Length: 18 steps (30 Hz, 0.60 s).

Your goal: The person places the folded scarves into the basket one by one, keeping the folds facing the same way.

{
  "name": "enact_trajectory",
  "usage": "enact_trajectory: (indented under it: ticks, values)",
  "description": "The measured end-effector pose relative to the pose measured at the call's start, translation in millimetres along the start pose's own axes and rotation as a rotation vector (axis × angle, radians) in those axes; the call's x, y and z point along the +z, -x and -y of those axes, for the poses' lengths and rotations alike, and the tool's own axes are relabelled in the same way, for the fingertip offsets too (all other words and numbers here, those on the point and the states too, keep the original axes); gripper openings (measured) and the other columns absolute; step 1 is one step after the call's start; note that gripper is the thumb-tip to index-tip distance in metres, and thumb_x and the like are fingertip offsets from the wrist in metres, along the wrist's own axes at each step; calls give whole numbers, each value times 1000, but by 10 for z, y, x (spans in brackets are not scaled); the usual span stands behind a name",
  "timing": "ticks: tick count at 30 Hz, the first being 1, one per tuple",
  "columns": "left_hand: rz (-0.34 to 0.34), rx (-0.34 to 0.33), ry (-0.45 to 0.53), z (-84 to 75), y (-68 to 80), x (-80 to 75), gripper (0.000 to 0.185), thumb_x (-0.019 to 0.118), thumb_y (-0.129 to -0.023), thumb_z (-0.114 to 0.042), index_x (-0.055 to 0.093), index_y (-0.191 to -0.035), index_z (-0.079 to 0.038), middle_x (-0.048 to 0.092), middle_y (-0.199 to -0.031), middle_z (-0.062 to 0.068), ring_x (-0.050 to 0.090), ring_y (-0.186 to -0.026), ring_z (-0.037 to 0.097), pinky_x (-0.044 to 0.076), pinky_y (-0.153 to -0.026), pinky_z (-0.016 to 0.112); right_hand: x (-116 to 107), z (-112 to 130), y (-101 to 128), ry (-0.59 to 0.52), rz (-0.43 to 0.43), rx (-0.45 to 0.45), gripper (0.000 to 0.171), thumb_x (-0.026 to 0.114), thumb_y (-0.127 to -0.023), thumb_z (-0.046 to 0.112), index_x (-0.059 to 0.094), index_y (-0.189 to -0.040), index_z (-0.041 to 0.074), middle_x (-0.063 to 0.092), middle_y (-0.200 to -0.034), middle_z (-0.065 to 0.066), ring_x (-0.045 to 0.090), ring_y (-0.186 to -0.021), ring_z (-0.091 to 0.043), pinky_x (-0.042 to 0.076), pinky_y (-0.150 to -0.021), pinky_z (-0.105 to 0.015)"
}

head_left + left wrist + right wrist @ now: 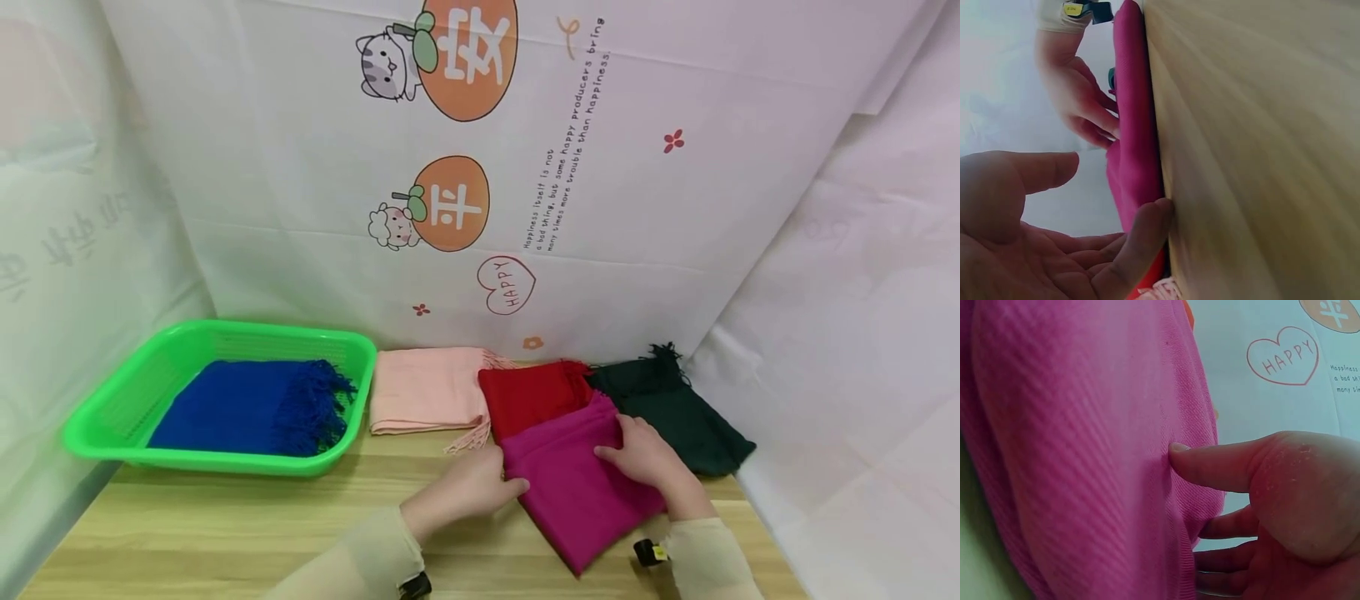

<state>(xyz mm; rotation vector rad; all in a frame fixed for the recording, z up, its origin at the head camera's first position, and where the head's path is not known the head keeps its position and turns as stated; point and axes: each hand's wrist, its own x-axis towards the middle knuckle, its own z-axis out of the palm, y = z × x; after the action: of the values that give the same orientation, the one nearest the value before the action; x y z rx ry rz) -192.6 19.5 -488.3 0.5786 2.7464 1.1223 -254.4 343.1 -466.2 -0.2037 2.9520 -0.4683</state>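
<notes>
Your two hands are on the folded magenta scarf (581, 492), which lies on the wooden surface (225, 533) at the near end of the row, its far corner overlapping the red scarf (528, 398). Your left hand (468, 487) sits at the scarf's left edge, palm open and fingers (1138, 240) nearly straight, one fingertip tucked where cloth meets wood; it touches rather than grips. Your right hand (648, 462) lies flat on top of the scarf, thumb pressing into the fabric, the other fingers loosely curved at its far side; I cannot tell whether they have caught a fold. I'd judge you are at the gathering step, just before the lift. The next move calls for sliding the left fingers fully under the edge and closing both hands together so the folds don't slip apart or drag the red scarf along. Beyond the magenta scarf lie the dark green scarf (678, 408) to its right and the pink scarf (427, 387) to its left; farther left the green basket (135, 392) holds a blue scarf (240, 408).
</notes>
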Motion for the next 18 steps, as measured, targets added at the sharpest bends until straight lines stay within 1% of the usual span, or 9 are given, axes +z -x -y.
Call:
enact_trajectory:
  ticks: [2, 4, 7, 9, 11, 13, 16, 18]
  values:
    - [5, -16, -17, -33, -21, 19, 38, 80, -99, -39, 60, -75, -18, 56, -70, -3, 50, -59, 12, 47, -55, 32, 1, -10, 0, 10, 2, 0, 87, 77, -106, 39, 39, -157, -21, 43, -157, -47, 42, -146, -64, 41, -118, -73]
    - [15, -30, -39, -59, -34, 36, 39, 79, -99, -39, 62, -72, -17, 59, -69, -2, 53, -59, 13, 48, -57, 32, 6, -19, -3, 18, 1, -2, 87, 76, -106, 39, 40, -156, -22, 45, -155, -47, 43, -145, -64, 42, -117, -72]
    - [35, -56, -36, -78, -34, 73, 45, 78, -100, -38, 63, -64, -16, 59, -57, -3, 55, -51, 13, 47, -54, 30, 18, -44, -16, 24, -2, 0, 87, 76, -106, 40, 42, -154, -23, 47, -153, -47, 45, -143, -63, 44, -116, -72]
    - [46, -73, -5, -82, -27, 94, 48, 78, -101, -36, 63, -59, -16, 57, -48, -4, 58, -43, 13, 46, -49, 29, 22, -57, -22, 25, -1, 3, 86, 76, -106, 40, 43, -153, -24, 48, -151, -46, 47, -141, -62, 45, -115, -71]
    - [58, -90, 42, -81, -21, 108, 50, 77, -101, -34, 67, -58, -12, 56, -43, -3, 60, -38, 15, 45, -45, 28, 26, -65, -26, 26, -2, 3, 86, 76, -106, 41, 43, -152, -24, 49, -149, -46, 48, -140, -61, 46, -114, -71]
    - [67, -109, 85, -77, -27, 116, 49, 78, -101, -32, 69, -59, -9, 58, -44, -1, 62, -38, 18, 47, -42, 28, 25, -67, -28, 27, -1, 3, 86, 76, -106, 41, 44, -151, -25, 50, -149, -46, 49, -139, -61, 46, -114, -71]
    - [96, -140, 158, -87, -43, 117, 44, 81, -100, -30, 71, -65, -4, 64, -49, 4, 66, -40, 20, 53, -41, 32, 22, -67, -32, 32, 2, 1, 86, 76, -106, 42, 45, -150, -26, 51, -148, -46, 50, -139, -61, 47, -114, -70]
    - [110, -156, 215, -107, -60, 128, 41, 83, -98, -29, 70, -68, -5, 67, -53, 7, 67, -42, 21, 56, -42, 35, 20, -70, -35, 34, 4, 2, 86, 76, -106, 42, 45, -149, -26, 50, -148, -46, 50, -139, -61, 47, -114, -70]
